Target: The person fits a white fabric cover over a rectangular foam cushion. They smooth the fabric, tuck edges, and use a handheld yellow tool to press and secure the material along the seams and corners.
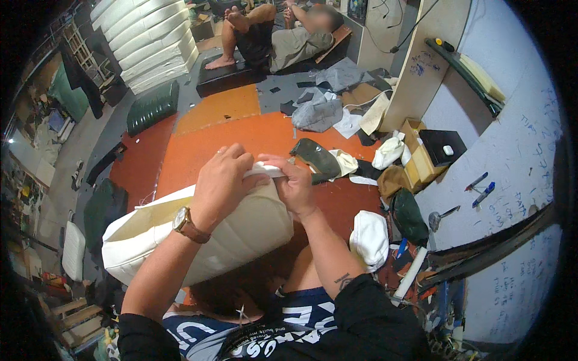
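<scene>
Our left hand (225, 174) and right hand (294, 185) pinch the folded edge (262, 171) of the cover (250, 231), which lies below and leftward; we judge it light, soft, best gripped along that edge.

White cushion cover (247, 234) blocks lap side; open orange floor covering (201, 144) ahead, dark green cushion (153, 108) far left, crumpled gray fabric (319, 114) far right.

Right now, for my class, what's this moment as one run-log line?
left hand: grips edge of white cover | right hand: grips same edge | white cloth: right of right forearm, untouched
</scene>
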A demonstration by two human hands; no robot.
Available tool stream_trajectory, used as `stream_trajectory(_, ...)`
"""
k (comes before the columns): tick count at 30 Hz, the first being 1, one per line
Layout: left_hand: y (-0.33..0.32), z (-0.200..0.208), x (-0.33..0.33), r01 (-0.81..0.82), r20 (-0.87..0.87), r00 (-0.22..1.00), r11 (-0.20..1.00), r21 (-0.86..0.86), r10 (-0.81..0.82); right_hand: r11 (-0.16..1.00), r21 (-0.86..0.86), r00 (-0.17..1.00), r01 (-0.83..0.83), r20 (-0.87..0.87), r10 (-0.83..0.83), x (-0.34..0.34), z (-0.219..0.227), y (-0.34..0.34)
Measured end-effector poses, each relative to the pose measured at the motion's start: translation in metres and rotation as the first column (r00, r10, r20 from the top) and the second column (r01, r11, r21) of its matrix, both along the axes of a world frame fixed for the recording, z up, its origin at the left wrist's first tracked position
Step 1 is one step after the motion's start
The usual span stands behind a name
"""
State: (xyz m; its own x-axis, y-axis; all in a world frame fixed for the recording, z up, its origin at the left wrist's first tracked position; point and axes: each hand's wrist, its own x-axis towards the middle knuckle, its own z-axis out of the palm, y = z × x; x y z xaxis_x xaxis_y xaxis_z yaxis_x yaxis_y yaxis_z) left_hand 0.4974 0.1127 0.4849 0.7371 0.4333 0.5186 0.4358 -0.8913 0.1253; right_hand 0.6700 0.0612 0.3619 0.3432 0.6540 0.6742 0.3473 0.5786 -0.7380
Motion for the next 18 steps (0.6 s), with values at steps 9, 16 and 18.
stream_trajectory(9,0.016,-0.002,0.006,-0.14,-0.074,0.989,0.974,-0.18,0.129,0.978,-0.177,0.983,-0.106,-0.168,0.076,-0.005,-0.002,0.023)
stream_trajectory(16,0.022,-0.004,0.018,-0.33,-0.07,0.944,0.905,-0.268,0.323,0.94,-0.278,0.947,-0.196,-0.304,0.108,-0.003,0.004,0.04)
stream_trajectory(18,0.026,-0.009,0.02,-0.368,-0.051,0.928,0.889,-0.274,0.369,0.928,-0.293,0.927,-0.23,-0.357,0.117,-0.001,-0.001,0.048)
